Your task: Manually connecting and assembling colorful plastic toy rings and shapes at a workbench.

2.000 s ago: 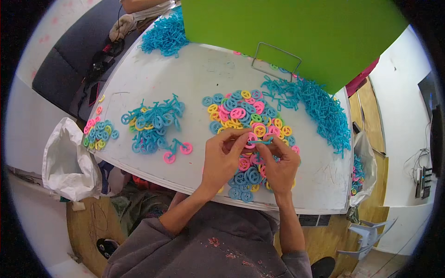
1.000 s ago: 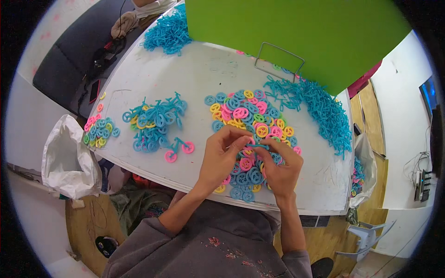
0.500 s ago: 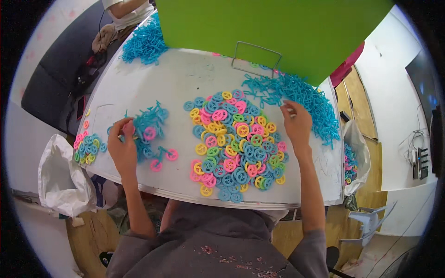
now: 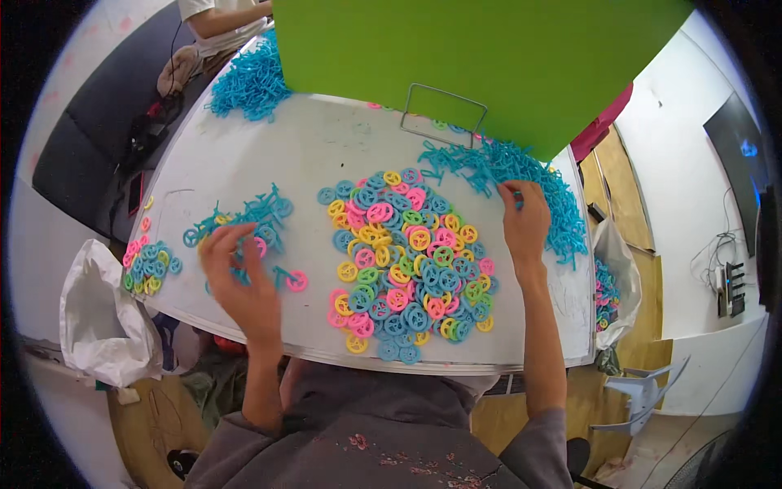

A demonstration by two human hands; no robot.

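My left hand hovers over a small heap of blue forked plastic pieces with pink, yellow and blue wheels among them. Its fingers are slightly blurred and apart, with nothing visible between them. One blue piece with a pink wheel lies just to the right of that hand. At the left edge of a large pile of loose blue plastic pieces, my right hand has its fingertips pinched together; what they hold is hidden. Between the hands spreads a wide pile of small spoked plastic wheels in blue, pink, yellow and green.
A green panel stands across the table's far side, a wire handle before it. Another blue heap lies far left, near a person's arm. More wheels sit at the left edge. White sacks flank the table.
My left hand has moved right and nearer to me, and the pink wheel at its fingers no longer shows there. The right hand stays at the blue pile. The view has shifted slightly.
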